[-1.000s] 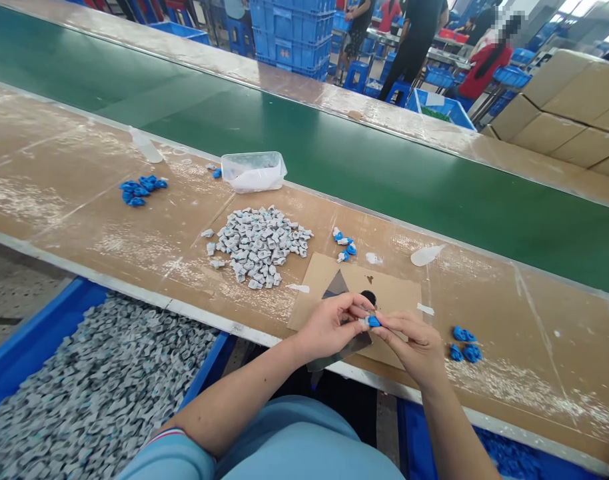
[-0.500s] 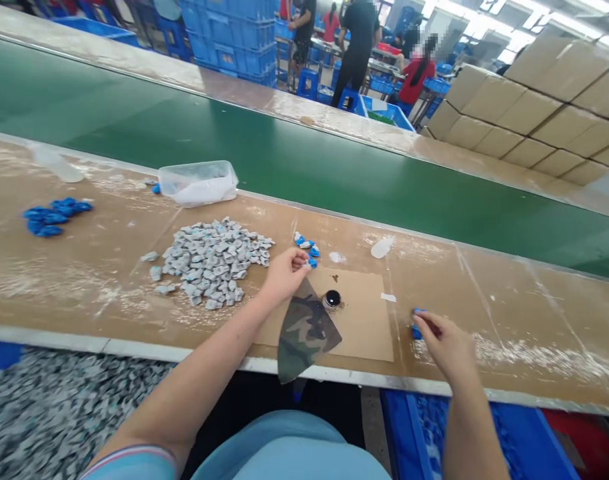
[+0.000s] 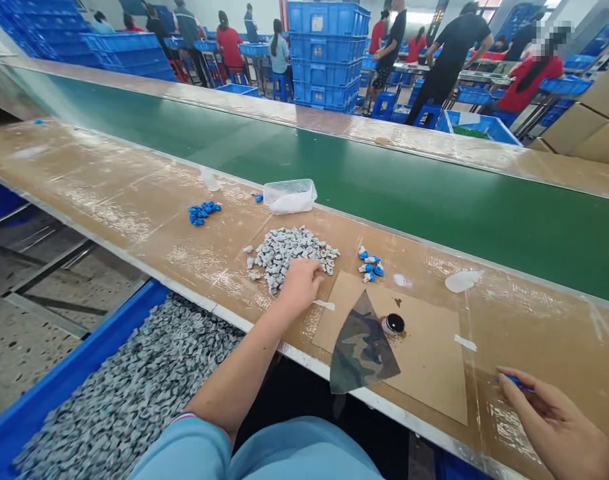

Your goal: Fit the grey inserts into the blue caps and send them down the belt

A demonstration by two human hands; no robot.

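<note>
Picking seems underway: grey pieces (image 3: 294, 245) left of the jar (image 3: 393, 325) need pinching; left hand (image 3: 300, 283) grip unclear; blue piece (image 3: 520, 383) pinched by right hand (image 3: 559, 423).

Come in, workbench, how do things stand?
Left grip at gray pieces, fingertips hidden. Right grip pinching blue piece. Small jar, camouflage sheet between them.

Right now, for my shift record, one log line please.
left hand: at grey pile; right hand: holding blue part; jar: on cardboard
</note>
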